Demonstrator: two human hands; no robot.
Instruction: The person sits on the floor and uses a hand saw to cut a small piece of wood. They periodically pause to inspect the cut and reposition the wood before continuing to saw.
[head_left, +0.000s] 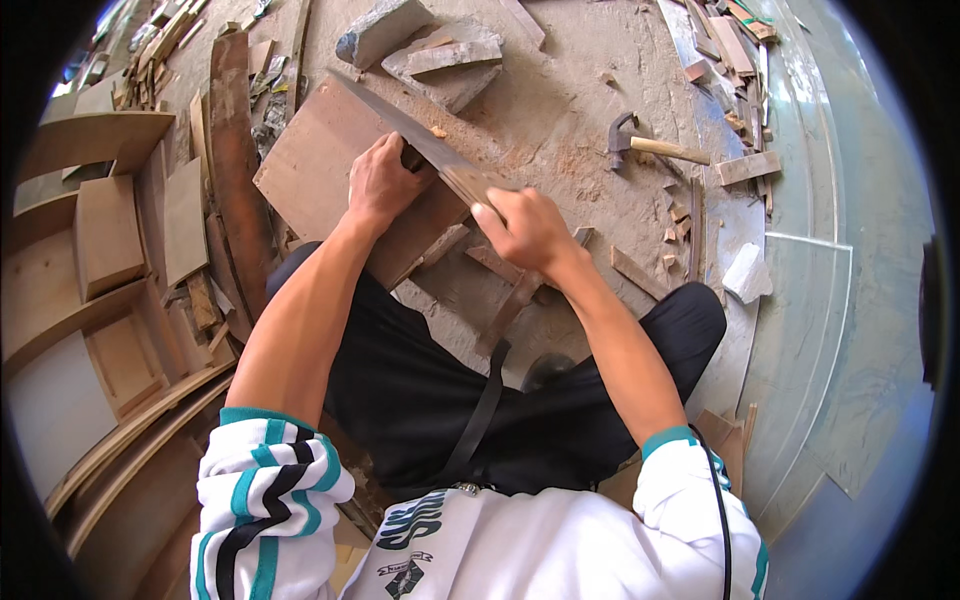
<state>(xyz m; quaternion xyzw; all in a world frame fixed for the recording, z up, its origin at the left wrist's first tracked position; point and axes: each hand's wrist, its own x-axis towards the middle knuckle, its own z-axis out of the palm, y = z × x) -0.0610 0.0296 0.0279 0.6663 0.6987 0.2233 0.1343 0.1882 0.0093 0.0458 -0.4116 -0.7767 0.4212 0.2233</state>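
A handsaw (pixel 400 118) lies slantwise across a brown wooden board (pixel 318 150), its blade pointing to the far left. My right hand (pixel 525 228) is closed round the saw's wooden handle end. Close beside the blade, my left hand (pixel 383 178) rests at the board, its fingers curled about a small dark piece that is mostly hidden. The board sits tilted in front of my left knee, with a second brown face (pixel 432 228) showing below my hands.
A claw hammer (pixel 668 150) lies on the dusty floor to the right. Concrete blocks (pixel 455 85) stand beyond the board. Wooden frames (pixel 100 240) crowd the left side. Wood offcuts (pixel 638 272) and a white lump (pixel 746 273) lie near glass sheets (pixel 810 330) at right.
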